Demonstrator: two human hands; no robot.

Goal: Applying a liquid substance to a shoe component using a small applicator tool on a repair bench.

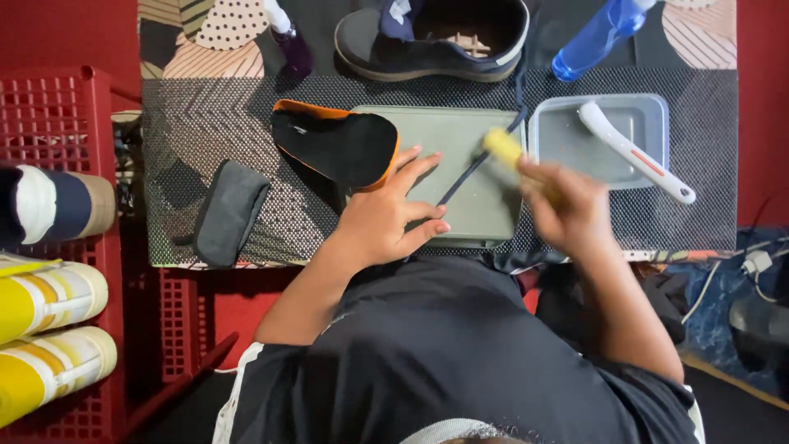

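My left hand lies with fingers spread on a grey-green tray lid, pinning a dark shoelace that runs diagonally across it. My right hand, blurred by motion, is closed on a yellow brush whose head is on the lace. A black insole with an orange edge rests partly on the tray's left side. A dark navy shoe stands beyond the tray.
A grey plastic tub holds a white brush. A blue spray bottle and a small purple bottle stand at the back. A grey cloth lies left. A red crate holds shoes.
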